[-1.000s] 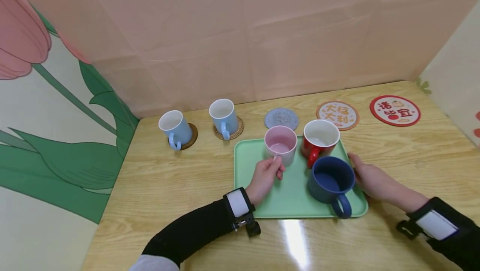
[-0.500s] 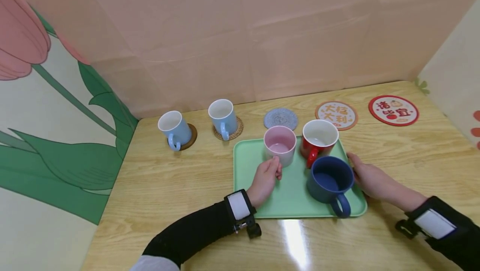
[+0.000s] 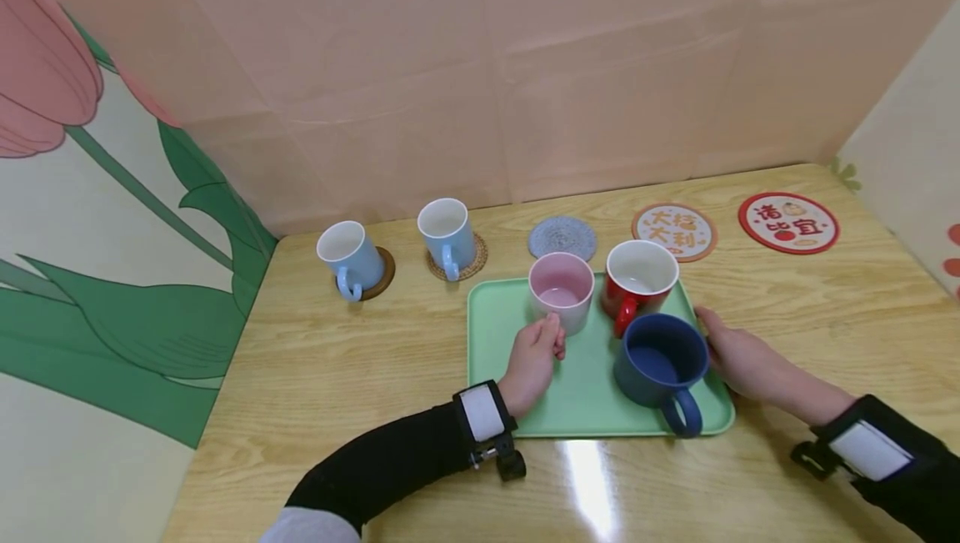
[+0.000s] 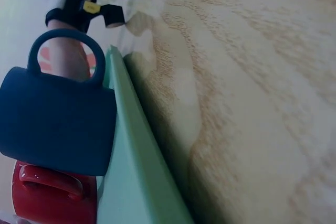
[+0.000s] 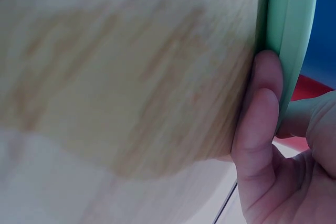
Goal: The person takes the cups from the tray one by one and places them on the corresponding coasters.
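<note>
A pink mug [image 3: 561,289] stands at the back of the green tray [image 3: 558,419]. With curled fingers and thumb, my left hand [image 3: 531,364] pinches its near side, where the handle is hidden. A red mug [image 3: 654,296] with white inside stands to its right, and a larger dark blue mug [image 3: 641,380] sits nearer me, handle toward the front. At the tray's right side, my right hand [image 3: 750,365] grips the edge. The right wrist view shows the thumb over the tray rim [image 5: 292,24] and fingers [image 5: 257,124] against its outer side.
Two light blue mugs, one on a brown coaster [image 3: 386,273] and one on a woven coaster [image 3: 480,254], stand at the back left. Behind the tray lie a grey-blue coaster [image 3: 562,238], an orange-rimmed coaster [image 3: 675,230] and a red-rimmed coaster [image 3: 790,222] on the wooden table [image 3: 360,368].
My left wrist has shifted slightly to the right while the fingers stay at the pink mug. The mugs, tray and right hand show no visible movement.
</note>
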`<state>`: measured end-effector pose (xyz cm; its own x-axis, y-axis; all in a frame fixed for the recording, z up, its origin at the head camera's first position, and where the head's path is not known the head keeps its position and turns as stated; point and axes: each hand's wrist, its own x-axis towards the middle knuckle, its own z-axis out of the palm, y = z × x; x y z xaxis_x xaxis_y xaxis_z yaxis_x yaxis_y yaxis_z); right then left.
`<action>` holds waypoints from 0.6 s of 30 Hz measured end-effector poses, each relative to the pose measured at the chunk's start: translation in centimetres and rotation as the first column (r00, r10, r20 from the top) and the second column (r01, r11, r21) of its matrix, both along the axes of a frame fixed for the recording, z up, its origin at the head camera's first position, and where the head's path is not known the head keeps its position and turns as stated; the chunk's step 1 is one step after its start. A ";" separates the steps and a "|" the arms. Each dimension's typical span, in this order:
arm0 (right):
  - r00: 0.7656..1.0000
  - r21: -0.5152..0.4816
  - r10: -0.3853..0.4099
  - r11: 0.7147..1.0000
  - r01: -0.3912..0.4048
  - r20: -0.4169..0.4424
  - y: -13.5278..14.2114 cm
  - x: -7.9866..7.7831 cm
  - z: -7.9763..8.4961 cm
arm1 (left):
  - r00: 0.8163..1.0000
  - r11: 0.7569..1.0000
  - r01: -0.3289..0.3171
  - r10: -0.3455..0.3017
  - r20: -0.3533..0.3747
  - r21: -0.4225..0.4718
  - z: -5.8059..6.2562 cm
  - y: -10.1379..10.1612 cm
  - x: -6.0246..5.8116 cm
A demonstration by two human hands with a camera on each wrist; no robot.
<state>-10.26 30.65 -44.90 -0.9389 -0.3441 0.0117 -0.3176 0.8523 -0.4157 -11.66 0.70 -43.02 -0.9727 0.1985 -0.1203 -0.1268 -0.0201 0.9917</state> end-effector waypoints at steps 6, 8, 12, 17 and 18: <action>1.000 0.000 -0.006 1.000 0.006 0.024 0.0 0.0 0.1 | 1.000 1.000 0.009 -0.009 0.004 -0.006 -0.2 -0.1 0.1; 1.000 0.004 -0.009 1.000 0.009 0.030 0.0 0.0 0.1 | 1.000 1.000 0.011 -0.011 -0.001 -0.002 -0.2 -0.2 0.1; 0.999 0.007 -0.014 1.000 0.014 0.040 -0.1 0.1 0.2 | 1.000 1.000 0.009 -0.008 -0.019 0.016 0.1 -0.1 0.2; 0.999 0.004 -0.013 1.000 0.012 0.030 -0.2 0.1 0.4 | 0.997 1.000 0.007 -0.005 -0.075 0.027 0.9 0.2 0.0; 1.000 0.004 -0.012 1.000 0.011 0.028 -0.2 0.1 0.4 | 0.996 0.999 -0.001 0.004 -0.086 0.036 1.2 0.3 -0.2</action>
